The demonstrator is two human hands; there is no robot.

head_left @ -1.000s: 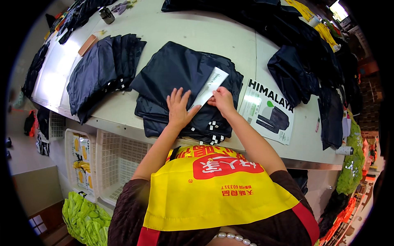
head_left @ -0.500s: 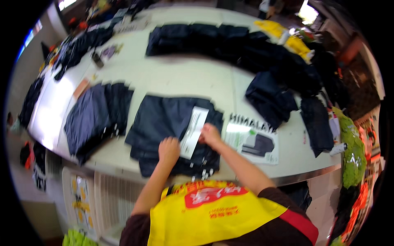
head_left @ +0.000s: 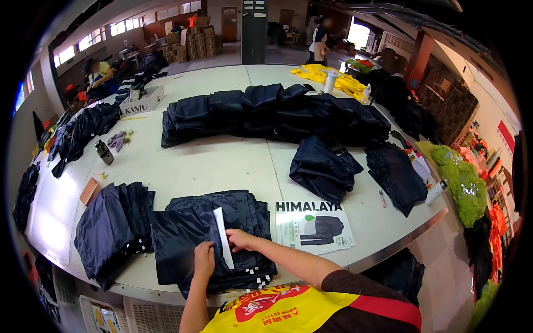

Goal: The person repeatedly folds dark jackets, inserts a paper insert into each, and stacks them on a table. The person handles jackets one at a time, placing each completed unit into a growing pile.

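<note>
A folded dark navy garment (head_left: 180,244) lies at an angle on top of a stack of similar garments (head_left: 252,216) at the table's near edge. My left hand (head_left: 204,260) is closed on the lower right part of the top garment. Along that garment's right side stands a long white paper strip (head_left: 224,238), tilted so that only a narrow face shows. My right hand (head_left: 240,240) has its fingers closed at the strip's right edge; the fingertips are partly hidden. Small white tags (head_left: 255,277) show along the stack's lower right edge.
Left of the stack lies another garment pile (head_left: 114,225); right of it, a printed bag with a jacket picture (head_left: 313,236). A long row of dark garments (head_left: 222,116) crosses the table behind. A dark bottle (head_left: 104,152) and a white bottle (head_left: 436,192) stand farther out.
The view has tipped upward, showing more of the room. The white strip has turned from a broad face to a narrow one. The top garment sits farther left over the stack.
</note>
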